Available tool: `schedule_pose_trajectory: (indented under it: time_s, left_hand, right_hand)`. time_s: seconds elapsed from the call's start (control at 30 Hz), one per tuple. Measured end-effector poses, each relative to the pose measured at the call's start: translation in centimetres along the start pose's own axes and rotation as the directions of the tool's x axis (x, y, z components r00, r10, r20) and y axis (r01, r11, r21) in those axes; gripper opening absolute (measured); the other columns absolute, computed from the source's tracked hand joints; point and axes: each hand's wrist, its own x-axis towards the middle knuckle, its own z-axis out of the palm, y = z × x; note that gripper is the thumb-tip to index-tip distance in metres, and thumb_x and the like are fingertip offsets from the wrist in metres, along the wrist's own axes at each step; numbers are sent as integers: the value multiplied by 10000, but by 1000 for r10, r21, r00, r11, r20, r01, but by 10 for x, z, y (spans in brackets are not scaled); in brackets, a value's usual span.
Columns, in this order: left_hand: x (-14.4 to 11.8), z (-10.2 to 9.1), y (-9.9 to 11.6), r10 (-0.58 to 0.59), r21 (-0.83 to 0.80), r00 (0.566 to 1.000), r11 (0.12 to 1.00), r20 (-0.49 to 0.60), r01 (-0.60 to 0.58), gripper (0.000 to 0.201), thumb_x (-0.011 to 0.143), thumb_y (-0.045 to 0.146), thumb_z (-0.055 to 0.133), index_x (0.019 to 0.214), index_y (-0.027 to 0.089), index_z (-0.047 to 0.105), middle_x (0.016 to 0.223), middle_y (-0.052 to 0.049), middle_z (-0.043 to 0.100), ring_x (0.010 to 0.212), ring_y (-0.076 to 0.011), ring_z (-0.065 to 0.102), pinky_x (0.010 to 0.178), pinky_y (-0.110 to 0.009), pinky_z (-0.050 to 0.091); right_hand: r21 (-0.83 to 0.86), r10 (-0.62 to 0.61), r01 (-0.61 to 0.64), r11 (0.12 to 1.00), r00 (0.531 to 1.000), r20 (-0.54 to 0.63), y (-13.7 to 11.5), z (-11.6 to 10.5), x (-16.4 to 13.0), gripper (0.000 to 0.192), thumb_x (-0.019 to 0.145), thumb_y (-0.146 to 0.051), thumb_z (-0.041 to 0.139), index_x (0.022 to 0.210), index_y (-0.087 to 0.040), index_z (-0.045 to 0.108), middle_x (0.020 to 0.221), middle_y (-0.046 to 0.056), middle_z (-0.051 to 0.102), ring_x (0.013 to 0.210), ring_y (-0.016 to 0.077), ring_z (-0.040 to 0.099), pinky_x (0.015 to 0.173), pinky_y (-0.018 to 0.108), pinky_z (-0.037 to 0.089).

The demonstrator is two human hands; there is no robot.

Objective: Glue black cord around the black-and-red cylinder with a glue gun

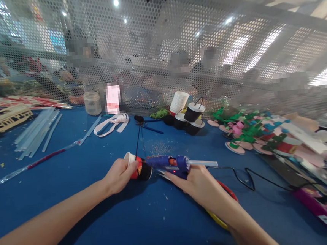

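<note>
Nearest, on the right, a purple power strip (308, 201) is lying on the blue counter (149, 226), and the red and yellow handles of scissors (229, 191) are showing beneath the right wrist. A little farther, at the middle, the left hand (121, 175) is holding a small paper cup (145, 172) on its side; the fingers are closing firmly around its wall, near the white rim. The right hand (201, 180) is gripping a blue glue gun (162, 161), its fingers curling around the handle and partly hidden. The nozzle is pointing at the cup, but I cannot tell if they are touching. The cup is probably being light and thin, so hard squeezing could be denting it; the rim side is seeming the good place to hold. The gun is looking stiff, and its tip is probably hot.

Farther, a black thread (138, 142) is stretching from the cup toward dark yarn (139, 119). Glue sticks (38, 133) are lying far left, finished small buckets (194, 112) are standing far right of the middle, and behind everything a perforated metal screen (144, 32) is rising, with blurred people sitting beyond.
</note>
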Motion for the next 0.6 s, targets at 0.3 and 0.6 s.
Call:
schedule_pose_trajectory:
  time_s: [0.3, 0.6]
  left_hand:
    - [0, 2, -2, -39, -13, 999, 999, -9, 39, 412, 787, 399, 250, 470, 150, 339, 471, 40, 283, 464, -70, 245, 431, -191, 211]
    - [2, 3, -2, -68, -9, 998, 998, -12, 68, 405, 777, 428, 250, 470, 166, 280, 471, 45, 221, 450, -66, 199, 422, -204, 193]
  right_hand:
    - [-84, -3, 7, 996, 999, 47, -8, -6, -2, 222, 732, -307, 453, 577, -160, 512, 491, -24, 476, 430, 90, 382, 397, 213, 332]
    - [-102, -24, 22, 995, 1000, -17, -3, 1, 3, 194, 718, -312, 472, 629, -157, 547, 519, 3, 539, 445, 121, 456, 396, 232, 336]
